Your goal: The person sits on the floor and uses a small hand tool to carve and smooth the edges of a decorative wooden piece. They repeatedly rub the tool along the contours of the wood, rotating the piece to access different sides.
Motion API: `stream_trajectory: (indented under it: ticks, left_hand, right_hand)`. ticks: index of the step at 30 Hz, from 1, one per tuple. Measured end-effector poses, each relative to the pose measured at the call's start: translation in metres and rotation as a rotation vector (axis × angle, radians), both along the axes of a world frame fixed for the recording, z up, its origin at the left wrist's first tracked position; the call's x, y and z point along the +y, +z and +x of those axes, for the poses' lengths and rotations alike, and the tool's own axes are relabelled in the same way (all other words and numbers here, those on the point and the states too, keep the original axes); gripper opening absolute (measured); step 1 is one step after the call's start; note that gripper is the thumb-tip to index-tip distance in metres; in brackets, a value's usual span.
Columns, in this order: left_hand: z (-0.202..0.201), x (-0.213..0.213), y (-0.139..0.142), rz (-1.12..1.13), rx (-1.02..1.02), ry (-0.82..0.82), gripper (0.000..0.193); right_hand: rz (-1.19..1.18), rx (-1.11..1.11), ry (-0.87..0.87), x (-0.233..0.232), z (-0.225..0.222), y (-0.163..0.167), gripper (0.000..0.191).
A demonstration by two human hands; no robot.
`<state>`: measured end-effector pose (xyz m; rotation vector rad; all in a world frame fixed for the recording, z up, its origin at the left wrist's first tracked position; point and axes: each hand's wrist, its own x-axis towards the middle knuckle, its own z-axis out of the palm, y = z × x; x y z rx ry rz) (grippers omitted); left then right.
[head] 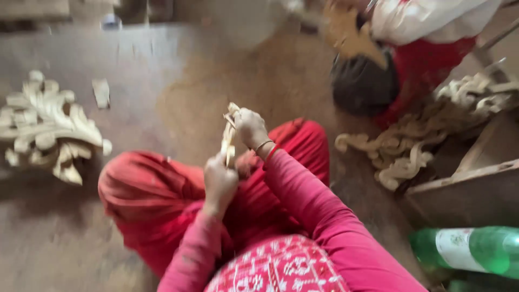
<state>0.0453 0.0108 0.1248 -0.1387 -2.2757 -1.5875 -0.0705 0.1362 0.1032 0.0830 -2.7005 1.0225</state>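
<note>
Nearest you: red patterned garment (pixel 281 270), sleeves rising to both hands. Your left hand (pixel 219 181) grips the lower end of a small pale carved wood piece (pixel 229 135); your right hand (pixel 250 126) closes on its top, steadying it above your knees. Left on the floor: carved scrollwork (pixel 48 127). Right: green bottle (pixel 476 250).

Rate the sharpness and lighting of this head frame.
Head view: motion blur smears everything; both hands, left and right, gripping a pale wood piece, are soft-edged; the carvings and green bottle are smeared; light is dim and even, without glare.
</note>
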Motion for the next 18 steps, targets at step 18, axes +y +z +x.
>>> stream_trajectory:
  ticks: [18]
  left_hand:
    - [0.001, -0.003, -0.004, 0.051, -0.035, 0.004, 0.035]
  right_hand:
    - [0.227, 0.216, 0.103, 0.011, 0.015, -0.016, 0.038]
